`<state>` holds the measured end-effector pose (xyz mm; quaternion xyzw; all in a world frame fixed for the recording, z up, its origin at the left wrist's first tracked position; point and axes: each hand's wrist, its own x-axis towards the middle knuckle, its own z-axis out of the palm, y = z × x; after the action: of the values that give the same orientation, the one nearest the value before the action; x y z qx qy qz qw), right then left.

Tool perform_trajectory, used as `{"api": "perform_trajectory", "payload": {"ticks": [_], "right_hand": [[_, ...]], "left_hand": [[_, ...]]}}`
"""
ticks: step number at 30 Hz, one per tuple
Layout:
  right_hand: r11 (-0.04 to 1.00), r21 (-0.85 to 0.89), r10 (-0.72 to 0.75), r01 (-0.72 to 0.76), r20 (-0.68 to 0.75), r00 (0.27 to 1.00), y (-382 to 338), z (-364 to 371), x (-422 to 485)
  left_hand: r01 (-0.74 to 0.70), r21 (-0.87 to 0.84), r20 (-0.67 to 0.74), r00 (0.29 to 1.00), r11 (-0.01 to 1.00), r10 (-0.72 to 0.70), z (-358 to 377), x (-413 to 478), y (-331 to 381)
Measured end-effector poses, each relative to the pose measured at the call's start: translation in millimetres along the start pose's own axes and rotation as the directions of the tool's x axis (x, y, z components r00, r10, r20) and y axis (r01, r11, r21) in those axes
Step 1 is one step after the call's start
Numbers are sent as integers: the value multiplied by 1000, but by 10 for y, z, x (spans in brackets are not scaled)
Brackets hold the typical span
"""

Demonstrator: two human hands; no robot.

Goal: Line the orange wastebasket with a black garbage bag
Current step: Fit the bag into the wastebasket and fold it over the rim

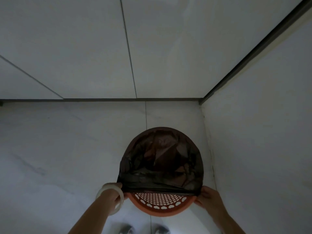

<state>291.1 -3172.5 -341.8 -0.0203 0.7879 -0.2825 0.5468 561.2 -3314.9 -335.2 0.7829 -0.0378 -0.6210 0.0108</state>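
Note:
The orange wastebasket (160, 210) with a perforated wall stands on the floor right below me. A thin black garbage bag (160, 159) lies inside it and is folded over the far and side parts of the rim. Its near edge is stretched as a taut band across the opening, short of the near rim. My left hand (116, 193), with a pale bangle on the wrist, grips the bag's edge at the left of the rim. My right hand (206, 197) grips the bag's edge at the right.
The basket stands in a corner: a white wall (261, 149) close on the right and a dark baseboard (101, 99) beyond it. Pale floor tiles (67, 149) spread to the left. My shoes (143, 230) are just below the basket.

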Motion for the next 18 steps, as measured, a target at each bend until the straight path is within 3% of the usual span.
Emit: {"api": "perform_trajectory", "payload": {"ticks": [4, 7, 10, 13, 18], "right_hand": [[968, 249, 23, -16, -24, 999, 37, 55, -41], [972, 206, 113, -114, 16, 993, 28, 36, -113], [977, 168, 149, -128, -122, 981, 11, 141, -156], [952, 273, 210, -138, -255, 944, -35, 268, -156], [898, 421, 270, -126, -304, 914, -109, 293, -197]], "left_hand": [[-1, -101, -36, 999, 995, -3, 31, 31, -169], [26, -46, -13, 1000, 999, -26, 16, -50, -257], [57, 26, 23, 998, 998, -57, -30, -109, -323], [88, 103, 43, 995, 991, -93, -15, -149, -333], [88, 88, 23, 996, 992, -90, 46, -174, -346]]}}
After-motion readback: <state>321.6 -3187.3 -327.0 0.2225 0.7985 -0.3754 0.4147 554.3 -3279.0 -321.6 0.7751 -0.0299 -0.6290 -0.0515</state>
